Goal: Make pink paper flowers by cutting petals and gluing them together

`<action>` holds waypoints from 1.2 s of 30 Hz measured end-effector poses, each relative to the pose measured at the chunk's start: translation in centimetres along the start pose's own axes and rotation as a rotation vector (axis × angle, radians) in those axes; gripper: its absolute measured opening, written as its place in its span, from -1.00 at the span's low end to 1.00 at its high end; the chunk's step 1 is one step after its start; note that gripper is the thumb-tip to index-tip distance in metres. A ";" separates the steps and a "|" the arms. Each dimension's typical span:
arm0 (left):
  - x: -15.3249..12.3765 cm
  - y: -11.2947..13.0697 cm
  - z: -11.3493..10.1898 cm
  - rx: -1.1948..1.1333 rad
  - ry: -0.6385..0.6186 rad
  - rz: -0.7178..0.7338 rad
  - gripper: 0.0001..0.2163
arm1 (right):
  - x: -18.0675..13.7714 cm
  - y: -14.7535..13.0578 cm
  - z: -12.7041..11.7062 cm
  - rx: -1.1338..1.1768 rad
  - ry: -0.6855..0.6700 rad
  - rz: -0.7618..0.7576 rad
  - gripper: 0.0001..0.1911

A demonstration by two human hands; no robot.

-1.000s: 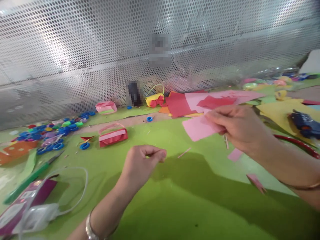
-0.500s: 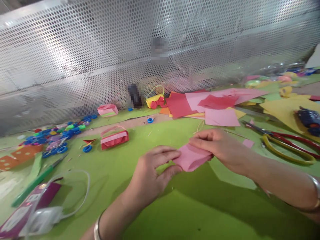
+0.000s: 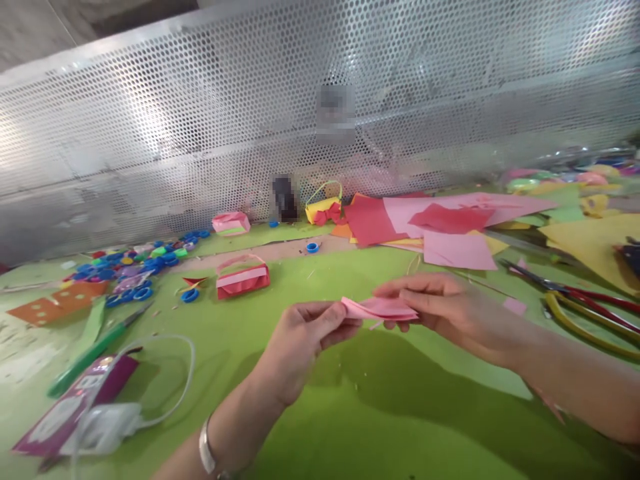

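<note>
A folded piece of pink paper (image 3: 377,309) is held above the green table surface, seen nearly edge-on. My left hand (image 3: 305,340) pinches its left end between thumb and fingers. At the right end, my right hand (image 3: 450,313) grips it, with fingertips showing below the fold. Beyond my hands lies a pink paper square (image 3: 457,250), overlapping a larger pile of sheets. Left of my left hand stands a small red paper bag (image 3: 243,280) with a pink strip and a handle.
Scissors (image 3: 575,293) with red and yellow handles lie on the right. A green-handled cutter (image 3: 95,353) and a white charger with cable (image 3: 107,427) are on the left. Blue caps (image 3: 160,263) lie scattered behind. A yellow paper bag (image 3: 323,210) stands before the perforated metal panel (image 3: 225,133).
The pink paper has been tipped from showing its broad face to nearly edge-on. My left thumb now presses on top of it. The whole view has shifted slightly.
</note>
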State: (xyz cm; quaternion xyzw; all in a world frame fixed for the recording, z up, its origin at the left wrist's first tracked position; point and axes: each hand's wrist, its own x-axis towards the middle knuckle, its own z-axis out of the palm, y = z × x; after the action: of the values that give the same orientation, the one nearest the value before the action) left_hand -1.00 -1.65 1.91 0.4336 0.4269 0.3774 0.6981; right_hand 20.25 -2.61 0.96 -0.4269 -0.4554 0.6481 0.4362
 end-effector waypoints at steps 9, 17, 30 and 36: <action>0.0 0.7 0.0 -0.229 0.089 -0.100 -0.79 | 0.0 0.3 -0.5 -0.101 -0.135 -0.122 -0.62; 0.2 -0.4 -0.1 -0.184 0.060 -0.037 -0.79 | -0.3 -0.2 0.8 -0.526 0.049 -0.294 -0.83; 0.1 -0.4 -0.1 0.040 0.003 0.151 -0.40 | 0.1 0.8 0.9 0.076 0.042 0.117 -0.71; 0.1 -0.5 -0.1 0.058 -0.025 0.051 -0.71 | -0.1 0.9 0.8 -0.090 0.047 0.069 -0.72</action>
State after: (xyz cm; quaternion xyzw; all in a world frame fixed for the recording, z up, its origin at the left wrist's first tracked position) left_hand -1.00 -1.68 1.40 0.4691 0.4177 0.3769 0.6808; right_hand 19.32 -3.06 0.27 -0.4766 -0.4585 0.6315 0.4047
